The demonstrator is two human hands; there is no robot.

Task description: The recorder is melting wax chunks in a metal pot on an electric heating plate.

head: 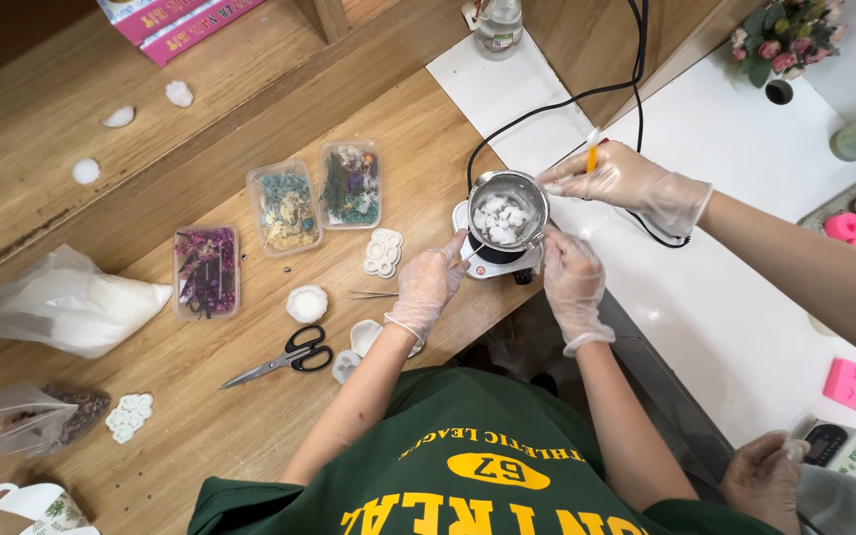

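**Metal pot of white chunks on the small hotplate**

Metal pot (pixel 507 210) sits on a small white hotplate (pixel 495 256) at the edge of the wooden counter (pixel 250 396), where the wood meets a white surface (pixel 745 297). It is one round, shiny pot, filled with many white, lumpy chunks (pixel 500 218); none look melted.

Head view, counted: two gloved hands of the wearer flank the pot. The left hand (pixel 428 282) has its grip closed on the pot's near-left side or handle; the exact hold is hidden. The right hand (pixel 572 272) rests against the right side of the hotplate, fingers curled; whether its grip clasps anything I cannot tell. A third gloved hand (pixel 626 183), another person's, reaches in from the right and holds one thin orange stick (pixel 592 154) at the pot's rim. A fourth hand (pixel 765 471) shows at bottom right.

Three clear boxes of dried flowers (pixel 289 208) stand left of the pot. One pair of black scissors (pixel 284 359) lies near the left forearm, one pair of tweezers (pixel 374 294) just beside the left hand. Two plastic bags (pixel 61 302) lie at far left. One black cable (pixel 567 99) runs from the hotplate. One pink mould (pixel 852 384) sits well apart on the right.
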